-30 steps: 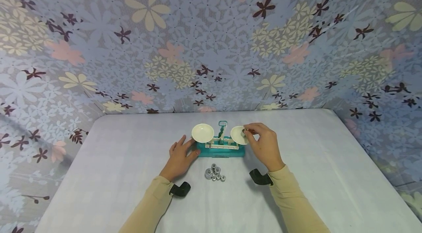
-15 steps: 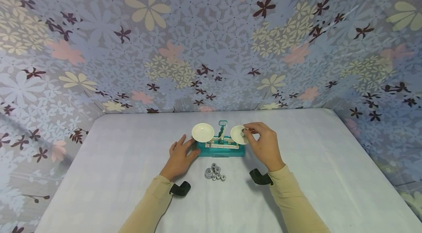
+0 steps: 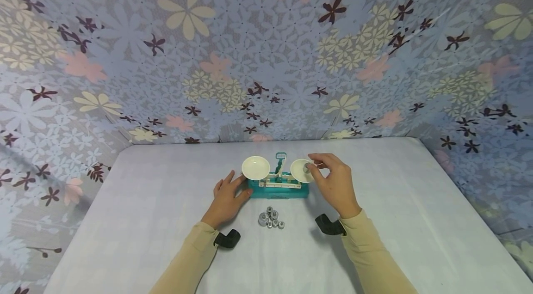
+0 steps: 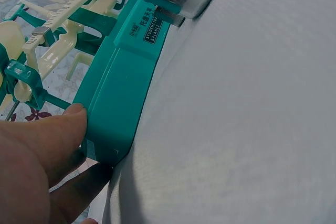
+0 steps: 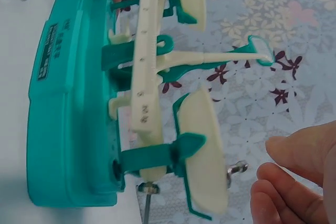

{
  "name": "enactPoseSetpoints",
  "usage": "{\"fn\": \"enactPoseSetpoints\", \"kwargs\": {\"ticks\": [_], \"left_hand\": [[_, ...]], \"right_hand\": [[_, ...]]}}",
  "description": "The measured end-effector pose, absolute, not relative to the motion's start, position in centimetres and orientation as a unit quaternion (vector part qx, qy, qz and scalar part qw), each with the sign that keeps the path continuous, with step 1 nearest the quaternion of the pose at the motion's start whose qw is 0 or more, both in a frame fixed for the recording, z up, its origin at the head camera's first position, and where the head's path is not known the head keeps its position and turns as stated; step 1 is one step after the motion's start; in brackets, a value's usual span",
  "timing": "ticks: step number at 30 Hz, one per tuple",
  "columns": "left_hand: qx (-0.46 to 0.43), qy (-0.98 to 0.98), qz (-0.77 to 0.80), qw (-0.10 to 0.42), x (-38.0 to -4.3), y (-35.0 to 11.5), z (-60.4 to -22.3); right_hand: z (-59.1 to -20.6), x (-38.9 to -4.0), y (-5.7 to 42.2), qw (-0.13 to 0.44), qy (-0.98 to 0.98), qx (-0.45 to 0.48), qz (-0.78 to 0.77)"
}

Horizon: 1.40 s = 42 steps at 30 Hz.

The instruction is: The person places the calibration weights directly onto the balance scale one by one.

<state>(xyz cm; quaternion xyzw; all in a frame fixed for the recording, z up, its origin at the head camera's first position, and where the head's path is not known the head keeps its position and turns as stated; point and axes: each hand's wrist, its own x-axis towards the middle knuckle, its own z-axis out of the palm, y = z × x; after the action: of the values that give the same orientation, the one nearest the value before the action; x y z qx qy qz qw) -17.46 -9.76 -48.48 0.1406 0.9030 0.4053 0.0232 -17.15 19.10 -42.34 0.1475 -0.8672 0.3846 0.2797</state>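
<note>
1. My L hand (image 3: pixel 225 201) is low down at the L end of the green student balance (image 4: pixel 118 98), w/ my arm reaching fwd and a bit to the R.
2. L grip: thumb on the base's edge, fingers round the end by the bottom corner. So I'm holding the base b/w thumb and fingers. Can't see all the fingertips.
3. My R hand (image 3: pixel 334 187) is up over the R pan (image 3: pixel 297 174). That arm leans fwd and to the L, and the hand comes in from the R side.
4. R grip: my fingers are bent, thumb apart from them, and I'm holding nothing. The metal weight (image 5: pixel 237 168) is just beside my tips; the R wrist view shows a gap b/w them and its knob.
5. That weight sits in the R pan, on the side by my R hand.
6. The balance is on the pale tablecloth (image 3: pixel 166 183), approx. mid, b/w my hands. The L pan (image 3: pixel 256 168) is up above my L fingers.
7. The slider (image 4: pixel 43 36) is near the L end of the ruler bar (image 5: pixel 146 61).
8. More metal weights (image 3: pixel 263 219) are in a bunch in front of the base, not touching either hand.
</note>
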Motion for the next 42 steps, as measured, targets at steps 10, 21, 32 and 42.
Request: {"fn": "enactPoseSetpoints", "kwargs": {"ticks": [10,21,32,42], "left_hand": [[0.139,0.906,0.4,0.021,-17.5,-9.8,-48.7],[0.138,0.905,0.401,0.023,-17.4,-9.9,-48.6],[0.137,0.907,0.398,0.025,-17.5,-9.8,-48.6],[0.142,0.906,0.399,0.021,-17.5,-9.8,-48.6]], "right_hand": [[-41.7,-16.3,18.3,0.263,-0.855,0.155,0.419],[-41.3,-15.2,17.1,0.239,-0.851,0.177,0.434],[-41.3,-14.3,15.9,0.17,-0.84,0.202,0.475],[-42.0,-13.8,15.3,0.126,-0.835,0.214,0.492]]}}
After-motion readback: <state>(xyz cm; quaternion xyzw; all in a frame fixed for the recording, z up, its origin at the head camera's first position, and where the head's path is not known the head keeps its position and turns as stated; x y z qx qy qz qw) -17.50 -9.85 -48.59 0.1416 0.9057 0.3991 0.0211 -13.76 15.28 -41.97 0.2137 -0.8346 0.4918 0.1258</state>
